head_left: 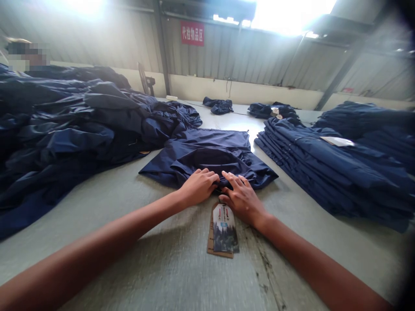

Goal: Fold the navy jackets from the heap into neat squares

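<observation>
A navy nylon garment (207, 149) lies folded flat on the grey table (136, 216), its hem gathered toward me. My left hand (199, 187) curls over the garment's near edge, and the fingers sink into the fabric. My right hand (241, 199) rests beside it, with spread fingers on the same edge. Just below my right hand, a pair of printed hang tags (223, 229) lies flat on the table, touching neither hand. Their cord is hidden.
A large heap of navy garments (65, 125) fills the table's left side, with a person (29, 56) behind it. A folded navy stack (333, 172) topped by a white paper (337, 141) lies right. Two navy bundles (218, 105) (272, 110) sit farther along the table.
</observation>
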`<state>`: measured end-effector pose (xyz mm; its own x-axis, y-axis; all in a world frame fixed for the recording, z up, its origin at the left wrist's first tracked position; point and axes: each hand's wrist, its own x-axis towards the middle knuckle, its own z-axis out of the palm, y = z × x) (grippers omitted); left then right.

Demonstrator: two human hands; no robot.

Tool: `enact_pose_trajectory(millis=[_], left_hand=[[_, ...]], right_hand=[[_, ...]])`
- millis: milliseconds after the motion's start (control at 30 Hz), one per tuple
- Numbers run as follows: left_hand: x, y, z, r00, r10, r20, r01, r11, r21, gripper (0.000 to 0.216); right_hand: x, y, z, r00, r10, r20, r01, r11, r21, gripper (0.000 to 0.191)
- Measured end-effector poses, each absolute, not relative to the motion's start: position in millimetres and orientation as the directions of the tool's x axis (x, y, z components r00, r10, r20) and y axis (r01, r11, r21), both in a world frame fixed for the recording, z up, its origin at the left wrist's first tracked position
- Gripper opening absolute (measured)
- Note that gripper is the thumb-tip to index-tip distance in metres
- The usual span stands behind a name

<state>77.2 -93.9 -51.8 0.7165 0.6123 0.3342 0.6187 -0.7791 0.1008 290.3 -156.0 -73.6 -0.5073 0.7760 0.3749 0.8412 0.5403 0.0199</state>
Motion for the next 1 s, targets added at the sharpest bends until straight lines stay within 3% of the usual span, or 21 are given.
enact_pose_trajectory(millis=[167, 333, 500, 600, 900, 1000], left_hand=[[78.0, -96.1, -55.8, 0.729, 0.614, 0.303, 0.629, -0.775, 0.056, 0.010], [75.4, -95.3, -49.1, 0.753, 0.589, 0.293, 0.597, -0.799, 0.074, 0.013], [73.7, -91.7, -46.3, 0.741, 0.610, 0.281, 0.597, -0.790, 0.140, 0.026], [72.3, -89.2, -49.4, 0.730, 0.622, 0.282, 0.597, -0.782, 0.179, 0.018], [71.2, -89.4, -51.0, 0.741, 0.615, 0.269, 0.585, -0.788, 0.190, 0.013], [71.5, -90.4, -50.4, 0.739, 0.616, 0.273, 0.587, -0.787, 0.189, 0.017]], right_hand=[[294.6, -154.4, -72.0, -0.522, 0.743, 0.418, 0.800, 0.597, -0.060, 0.041], [297.4, -155.5, -69.8, -0.387, 0.729, 0.564, 0.805, 0.565, -0.178, 0.043], [299.1, -150.1, -71.8, -0.388, 0.797, 0.463, 0.867, 0.486, -0.110, 0.035], [299.2, -148.2, -72.6, -0.381, 0.827, 0.413, 0.890, 0.449, -0.077, 0.032], [299.6, -150.6, -69.6, -0.332, 0.832, 0.445, 0.911, 0.405, -0.078, 0.027], [300.4, -149.7, -69.2, -0.310, 0.839, 0.446, 0.933, 0.358, -0.026, 0.027]])
